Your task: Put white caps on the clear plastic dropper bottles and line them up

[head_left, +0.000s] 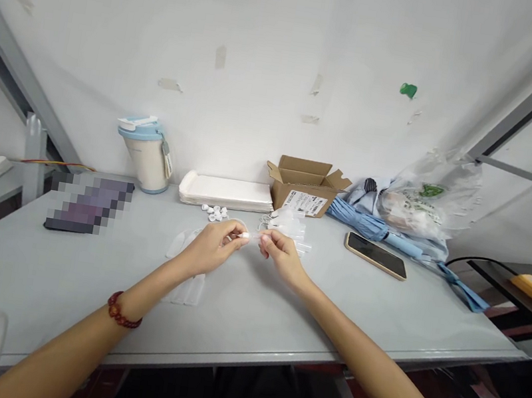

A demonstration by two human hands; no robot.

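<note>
My left hand (215, 243) and my right hand (282, 252) meet over the middle of the grey table (80, 291). Both pinch a small clear plastic piece with a white end (250, 237) held between them. A red bead bracelet (122, 314) circles my left wrist. Several small white caps (215, 212) lie just beyond my left hand. A heap of clear plastic pieces (288, 224) lies beyond my right hand. More clear pieces (187, 289) lie flat on the table under my left forearm.
Along the wall stand a blue-lidded jug (146, 153), a stack of white trays (226, 193), an open cardboard box (304, 185), a folded blue umbrella (372, 228) and a plastic bag (422, 200). A phone (375, 255) lies right of my hands; a dark object (88, 203) lies at left.
</note>
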